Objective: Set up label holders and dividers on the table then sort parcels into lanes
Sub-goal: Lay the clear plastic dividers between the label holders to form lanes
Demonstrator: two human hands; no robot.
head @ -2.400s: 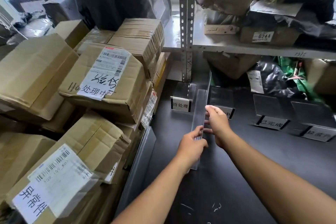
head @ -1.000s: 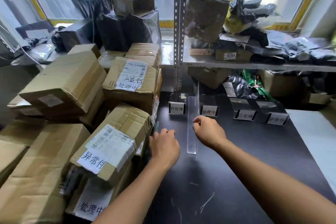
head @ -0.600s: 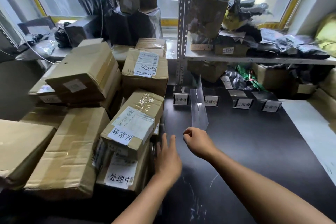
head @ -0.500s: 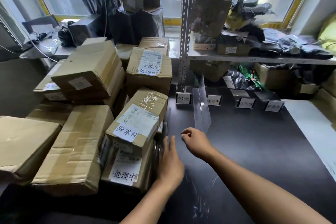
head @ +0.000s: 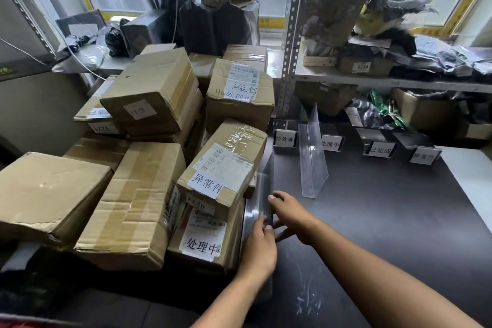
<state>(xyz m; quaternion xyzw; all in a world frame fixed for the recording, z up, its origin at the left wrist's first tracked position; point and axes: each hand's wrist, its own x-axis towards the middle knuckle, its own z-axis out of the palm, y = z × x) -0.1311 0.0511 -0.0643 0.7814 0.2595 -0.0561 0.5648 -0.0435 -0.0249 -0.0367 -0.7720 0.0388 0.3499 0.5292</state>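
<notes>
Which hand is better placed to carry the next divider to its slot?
Right, probably. The right hand and left hand both touch the leaning divider, but the gap between the 处理中 holder and 已完成 holder lies rightward.

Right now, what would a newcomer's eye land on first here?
Cardboard parcels heaped on the left. A clear divider stands upright on the black table between the first two of four label holders at the back. Left hand and right hand hold a second divider beside them.
</notes>
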